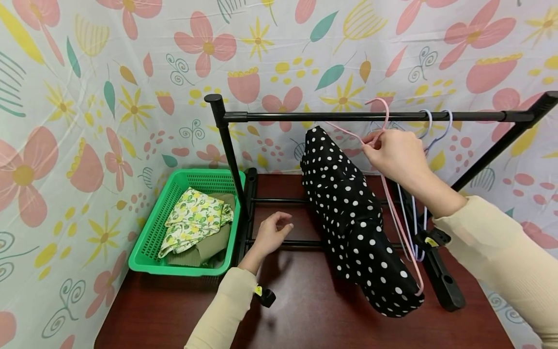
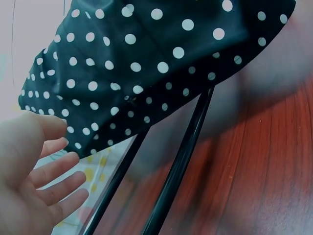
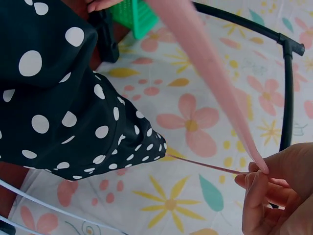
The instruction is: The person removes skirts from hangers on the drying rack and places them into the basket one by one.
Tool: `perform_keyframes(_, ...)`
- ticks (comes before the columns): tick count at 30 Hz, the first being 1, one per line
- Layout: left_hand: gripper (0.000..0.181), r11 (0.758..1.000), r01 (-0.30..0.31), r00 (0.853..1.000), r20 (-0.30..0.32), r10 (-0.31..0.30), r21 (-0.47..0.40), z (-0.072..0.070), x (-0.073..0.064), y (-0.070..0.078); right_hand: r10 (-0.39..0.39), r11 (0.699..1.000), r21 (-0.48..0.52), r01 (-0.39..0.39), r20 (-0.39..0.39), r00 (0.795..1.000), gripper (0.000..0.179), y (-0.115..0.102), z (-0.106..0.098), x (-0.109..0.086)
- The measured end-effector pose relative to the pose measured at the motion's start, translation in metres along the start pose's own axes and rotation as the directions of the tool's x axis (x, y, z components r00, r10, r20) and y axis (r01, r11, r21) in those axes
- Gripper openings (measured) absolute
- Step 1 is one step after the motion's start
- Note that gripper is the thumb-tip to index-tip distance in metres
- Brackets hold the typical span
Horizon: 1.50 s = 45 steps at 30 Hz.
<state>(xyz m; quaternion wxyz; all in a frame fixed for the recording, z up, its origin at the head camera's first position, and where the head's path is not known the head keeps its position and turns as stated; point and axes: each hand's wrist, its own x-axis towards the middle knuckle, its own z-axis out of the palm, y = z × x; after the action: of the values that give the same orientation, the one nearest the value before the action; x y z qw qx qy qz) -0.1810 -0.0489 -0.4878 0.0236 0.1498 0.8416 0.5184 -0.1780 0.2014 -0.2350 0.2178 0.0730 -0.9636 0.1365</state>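
Note:
My right hand pinches a pink hanger just below its hook, and the hook overlaps the black rail in the head view. Black cloth with white polka dots hangs on this hanger, tilted, its lower end reaching down over the tabletop. My left hand is left of the cloth, its fingers loosely bent and holding nothing. In the left wrist view the thumb and fingertips are right at the cloth's lower corner.
Two pale lavender hangers hang on the rail to the right. At left, a green basket holds a lemon-print cloth over olive fabric. The rack's black foot stands on the dark red-brown table.

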Motion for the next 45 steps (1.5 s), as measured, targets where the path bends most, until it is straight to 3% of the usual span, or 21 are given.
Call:
perform_keyframes(7, 0.036, 0.995, 0.047, 0.999, 0.022, -0.045, -0.089, 0.008, 0.002, 0.0, -0.038, 0.999, 0.005, 0.038, -0.009, 0.999, 0.041, -0.01, -0.004, 0.0)
perform_keyframes(14, 0.045, 0.978, 0.092, 0.995, 0.057, -0.083, -0.187, 0.017, 0.003, 0.001, -0.062, 0.998, 0.0, 0.062, 0.002, 0.998, 0.026, -0.021, -0.008, 0.0)
perform_keyframes(22, 0.053, 0.907, 0.204, 0.977, 0.139, -0.163, -0.368, 0.014, -0.004, 0.025, -0.08, 0.997, 0.011, 0.08, -0.001, 0.997, 0.02, -0.032, -0.011, -0.003)
perform_keyframes(24, 0.054, 0.877, 0.233, 0.971, 0.148, -0.187, -0.42, 0.02, -0.002, 0.023, -0.085, 0.996, 0.024, 0.085, -0.002, 0.996, 0.02, -0.035, -0.011, -0.003)
perform_keyframes(27, 0.056, 0.809, 0.275, 0.962, 0.147, -0.232, -0.519, 0.032, 0.003, 0.014, -0.081, 0.996, 0.029, 0.08, 0.0, 0.997, 0.022, -0.039, -0.011, -0.003)
perform_keyframes(31, 0.064, 0.684, 0.334, 0.938, 0.158, -0.309, -0.649, 0.047, 0.01, 0.006, -0.078, 0.997, 0.028, 0.077, 0.009, 0.997, 0.024, -0.042, -0.011, -0.004)
perform_keyframes(36, 0.075, 0.556, 0.375, 0.913, 0.19, -0.362, -0.742, 0.052, 0.013, 0.011, -0.077, 0.996, 0.036, 0.076, 0.011, 0.997, 0.024, -0.046, -0.012, -0.005)
perform_keyframes(40, 0.075, 0.492, 0.377, 0.908, 0.21, -0.362, -0.784, 0.053, 0.014, 0.017, -0.087, 0.995, 0.058, 0.086, 0.012, 0.996, 0.019, -0.048, -0.011, -0.006)
perform_keyframes(45, 0.047, 0.456, 0.362, 0.912, 0.208, -0.352, -0.813, 0.052, 0.014, 0.017, -0.093, 0.993, 0.066, 0.093, -0.003, 0.996, 0.021, -0.047, -0.01, -0.006)
